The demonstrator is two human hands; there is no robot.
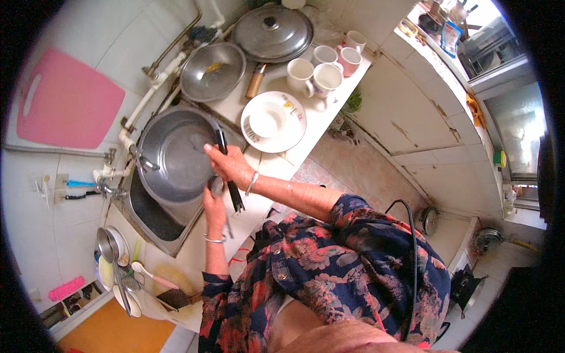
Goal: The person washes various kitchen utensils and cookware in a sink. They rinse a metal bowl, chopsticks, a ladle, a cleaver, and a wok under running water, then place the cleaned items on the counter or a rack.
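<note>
My right hand (233, 167) grips a bundle of black chopsticks (235, 196) over the counter-side rim of a large grey metal basin (178, 145). Just below it, my left hand (213, 205) holds a metal spoon (216, 186), its bowl up and its thin handle hanging down, partly hidden by the fingers. The basin rests over a stainless steel sink (176, 242), and little shows inside it. A tap spout (148, 164) reaches over the basin's wall. Beside my right hand stands a white plate (293, 128) with a white bowl (265, 122) on it.
A metal bowl (212, 73), a lidded pan (272, 33), a wooden-handled knife (255, 84) and several mugs (327, 78) stand farther along the counter. A pink cutting board (70, 99) hangs on the wall. Utensils, including a pink-handled spoon (154, 276), crowd the near left corner.
</note>
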